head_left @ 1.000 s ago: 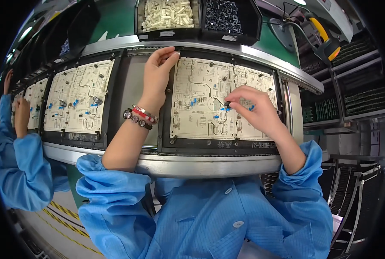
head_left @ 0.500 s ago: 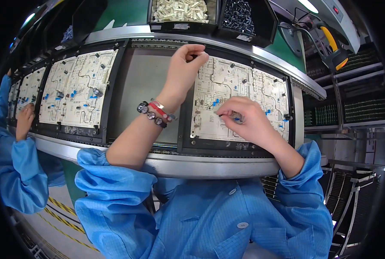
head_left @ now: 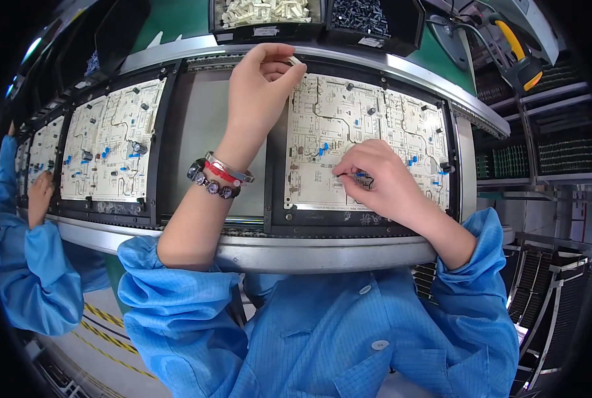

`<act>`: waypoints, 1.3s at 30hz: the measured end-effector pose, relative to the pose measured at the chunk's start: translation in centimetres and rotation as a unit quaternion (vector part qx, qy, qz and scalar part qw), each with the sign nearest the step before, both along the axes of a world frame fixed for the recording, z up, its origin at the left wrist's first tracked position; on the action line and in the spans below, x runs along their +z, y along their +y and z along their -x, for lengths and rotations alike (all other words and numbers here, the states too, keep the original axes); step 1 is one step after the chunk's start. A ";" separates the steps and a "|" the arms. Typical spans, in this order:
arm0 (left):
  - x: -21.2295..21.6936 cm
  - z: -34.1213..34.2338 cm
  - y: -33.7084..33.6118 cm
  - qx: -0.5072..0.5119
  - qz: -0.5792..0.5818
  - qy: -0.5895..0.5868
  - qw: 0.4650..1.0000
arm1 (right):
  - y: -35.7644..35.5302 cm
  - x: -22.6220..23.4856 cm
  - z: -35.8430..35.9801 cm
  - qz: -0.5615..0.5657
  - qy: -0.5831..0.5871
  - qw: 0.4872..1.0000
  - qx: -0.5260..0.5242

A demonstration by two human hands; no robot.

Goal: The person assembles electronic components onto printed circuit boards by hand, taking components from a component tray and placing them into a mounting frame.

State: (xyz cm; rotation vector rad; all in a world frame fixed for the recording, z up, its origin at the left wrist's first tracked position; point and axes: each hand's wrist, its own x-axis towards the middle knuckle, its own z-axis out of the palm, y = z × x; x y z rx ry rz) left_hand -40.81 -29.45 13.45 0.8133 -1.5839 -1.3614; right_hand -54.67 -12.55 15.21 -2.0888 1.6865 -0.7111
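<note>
My left hand (head_left: pixel 256 89), with bracelets at the wrist, is raised over the far left corner of a pale circuit board (head_left: pixel 312 182). Thumb and fingers pinch a small white connector (head_left: pixel 295 60). Above the middle of the same board is my right hand (head_left: pixel 385 179), its fingers closed in a pinch. A dark tip shows at those fingertips, too small to name. The board lies in a black frame (head_left: pixel 349 224) and carries blue, black and other small components.
Behind the rail stand a bin of white connectors (head_left: pixel 263 12) and a bin of dark small parts (head_left: pixel 359 18). More framed boards (head_left: pixel 110 142) lie to the left, where a co-worker's hand (head_left: pixel 41 192) works. A yellow-black scanner (head_left: pixel 518 60) stands at far right, near racks (head_left: pixel 561 159).
My left hand has moved up and left, and the white connector in it now shows more clearly. The right hand stays over the board, still pinching. The whole view has shifted slightly.
</note>
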 end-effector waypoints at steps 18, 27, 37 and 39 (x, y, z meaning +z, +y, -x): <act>2.2 6.9 5.4 -0.268 0.309 -0.178 0.895 | -3.2 10.2 11.7 0.404 -0.084 0.899 0.144; 2.7 8.1 6.2 -0.312 0.313 -0.273 0.854 | -0.3 10.1 15.2 0.128 -0.003 0.982 -0.135; 3.4 8.2 6.5 -0.307 0.323 -0.315 0.838 | -0.5 9.4 17.1 0.178 0.004 0.978 -0.105; 3.4 8.2 6.5 -0.298 0.325 -0.326 0.836 | -0.9 9.2 17.1 0.171 0.002 0.980 -0.102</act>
